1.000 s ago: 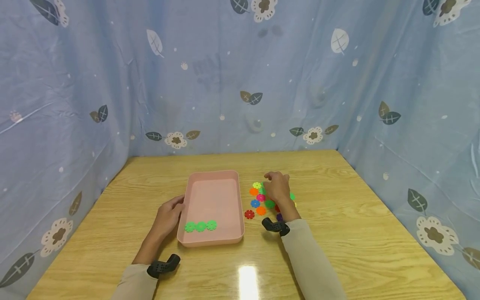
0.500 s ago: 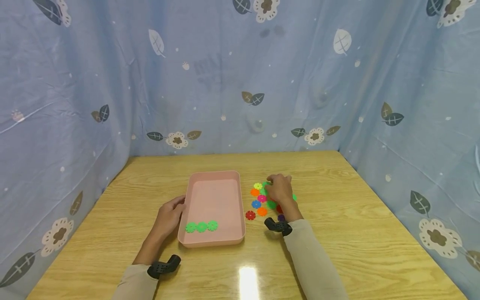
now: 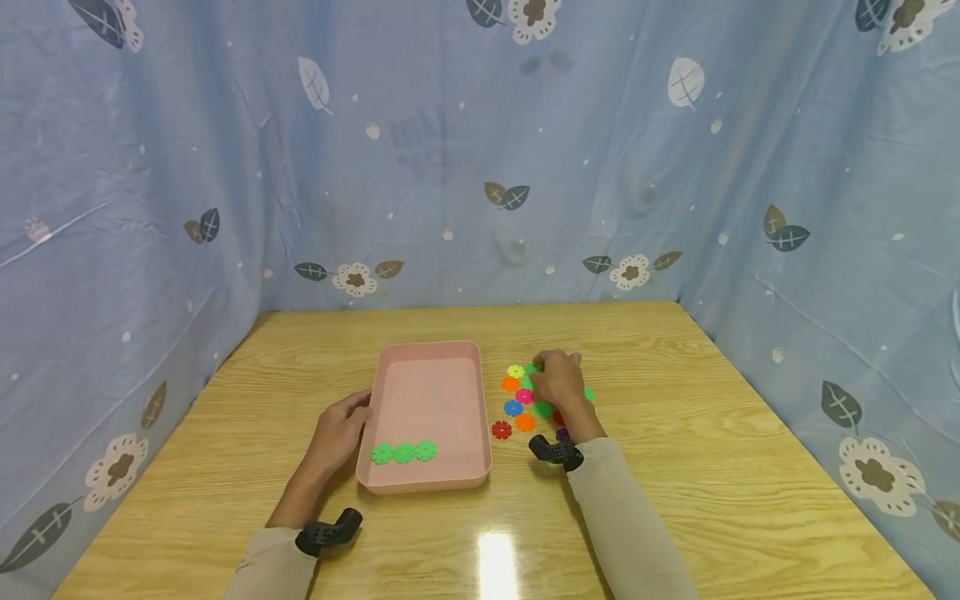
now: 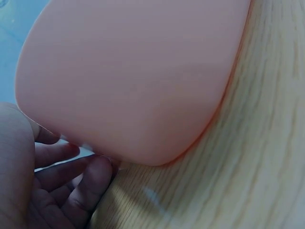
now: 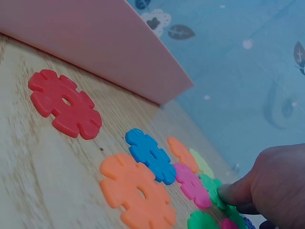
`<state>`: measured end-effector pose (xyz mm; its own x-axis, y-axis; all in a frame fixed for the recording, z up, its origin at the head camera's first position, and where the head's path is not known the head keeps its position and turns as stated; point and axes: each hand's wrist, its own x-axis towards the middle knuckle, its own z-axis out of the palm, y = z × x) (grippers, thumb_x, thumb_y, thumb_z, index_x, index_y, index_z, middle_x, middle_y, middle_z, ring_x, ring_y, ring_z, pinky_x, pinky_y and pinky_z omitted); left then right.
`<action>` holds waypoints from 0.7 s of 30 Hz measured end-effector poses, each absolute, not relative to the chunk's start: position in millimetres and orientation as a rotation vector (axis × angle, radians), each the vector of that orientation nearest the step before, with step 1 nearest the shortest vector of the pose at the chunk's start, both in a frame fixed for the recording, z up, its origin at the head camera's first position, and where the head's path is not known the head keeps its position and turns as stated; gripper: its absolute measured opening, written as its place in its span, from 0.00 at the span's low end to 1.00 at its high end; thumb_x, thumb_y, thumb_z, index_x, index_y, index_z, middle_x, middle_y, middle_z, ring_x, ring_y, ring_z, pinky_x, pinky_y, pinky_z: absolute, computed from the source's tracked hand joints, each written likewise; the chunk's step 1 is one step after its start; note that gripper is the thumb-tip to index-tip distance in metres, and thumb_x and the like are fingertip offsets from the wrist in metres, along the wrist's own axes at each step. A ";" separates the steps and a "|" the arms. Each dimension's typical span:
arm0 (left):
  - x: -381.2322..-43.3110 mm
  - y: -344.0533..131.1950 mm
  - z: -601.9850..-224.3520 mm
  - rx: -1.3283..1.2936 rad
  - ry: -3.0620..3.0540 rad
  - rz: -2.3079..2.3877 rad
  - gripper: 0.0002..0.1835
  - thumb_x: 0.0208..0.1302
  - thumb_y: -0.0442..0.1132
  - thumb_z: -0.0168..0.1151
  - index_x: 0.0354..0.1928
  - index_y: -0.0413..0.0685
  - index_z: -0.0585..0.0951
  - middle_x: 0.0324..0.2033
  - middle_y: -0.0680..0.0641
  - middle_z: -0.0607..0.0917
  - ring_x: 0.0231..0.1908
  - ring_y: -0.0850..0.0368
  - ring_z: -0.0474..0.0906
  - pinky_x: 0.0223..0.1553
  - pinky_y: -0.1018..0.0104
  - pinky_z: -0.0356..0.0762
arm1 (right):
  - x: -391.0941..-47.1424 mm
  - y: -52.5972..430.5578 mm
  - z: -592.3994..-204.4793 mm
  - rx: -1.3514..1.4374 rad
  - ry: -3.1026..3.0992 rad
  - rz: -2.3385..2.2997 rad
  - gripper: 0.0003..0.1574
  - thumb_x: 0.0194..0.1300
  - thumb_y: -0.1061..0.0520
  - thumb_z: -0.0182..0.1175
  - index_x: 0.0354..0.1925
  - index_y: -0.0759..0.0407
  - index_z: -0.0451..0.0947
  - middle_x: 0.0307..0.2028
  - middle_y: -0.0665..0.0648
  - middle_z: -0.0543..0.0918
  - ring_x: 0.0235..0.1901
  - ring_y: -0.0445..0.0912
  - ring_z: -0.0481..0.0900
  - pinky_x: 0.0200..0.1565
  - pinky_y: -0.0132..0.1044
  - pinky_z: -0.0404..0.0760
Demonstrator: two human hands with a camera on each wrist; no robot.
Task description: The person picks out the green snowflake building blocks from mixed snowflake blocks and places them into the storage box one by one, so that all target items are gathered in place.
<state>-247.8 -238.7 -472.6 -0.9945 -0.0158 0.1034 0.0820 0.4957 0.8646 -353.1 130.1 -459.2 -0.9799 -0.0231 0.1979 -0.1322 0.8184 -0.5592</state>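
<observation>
A pink tray (image 3: 427,392) holds a row of three green flower-shaped plastic discs (image 3: 404,452) near its front end. My left hand (image 3: 336,429) grips the tray's left side; in the left wrist view its curled fingers (image 4: 93,179) lie against the outer wall. On the table to the right of the tray, my right hand (image 3: 558,379) reaches down into a scatter of coloured notched discs. In the right wrist view its thumb (image 5: 233,191) presses on a green notched disc (image 5: 212,186) at the pile's far part. The other fingertips are hidden behind the hand.
Between tray and right hand lie loose discs: red (image 3: 502,430), orange (image 3: 525,422), blue (image 3: 513,407), pink (image 3: 524,396) and yellow (image 3: 516,372). More are partly covered by the right hand and wrist. A blue patterned curtain (image 3: 450,167) surrounds the wooden table (image 3: 720,500).
My right hand has shifted very slightly among the discs, its fingers drawing in at the green one. My left hand and the tray stay put; the head view has moved a little.
</observation>
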 end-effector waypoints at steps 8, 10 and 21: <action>-247.1 -238.4 -472.0 -0.047 -2.634 -1.520 0.27 0.79 0.42 0.44 0.74 0.39 0.67 0.67 0.35 0.74 0.67 0.37 0.72 0.66 0.43 0.71 | -354.7 131.2 -459.7 0.121 -2.841 0.856 0.21 0.68 0.57 0.63 0.58 0.61 0.83 0.55 0.65 0.80 0.49 0.62 0.66 0.37 0.45 0.74; -246.9 -238.5 -471.6 -0.050 -2.633 -1.517 0.27 0.79 0.43 0.44 0.74 0.39 0.68 0.67 0.35 0.75 0.66 0.37 0.72 0.65 0.43 0.72 | -355.3 131.5 -459.8 0.121 -2.845 0.848 0.21 0.68 0.57 0.62 0.58 0.60 0.83 0.56 0.65 0.80 0.50 0.62 0.65 0.38 0.45 0.74; -247.5 -238.3 -473.5 -0.058 -2.636 -1.509 0.27 0.79 0.43 0.44 0.73 0.37 0.67 0.67 0.34 0.75 0.66 0.36 0.72 0.65 0.43 0.72 | -357.9 134.3 -461.0 0.136 -2.836 0.919 0.22 0.65 0.61 0.59 0.57 0.66 0.80 0.56 0.67 0.80 0.52 0.64 0.64 0.47 0.51 0.73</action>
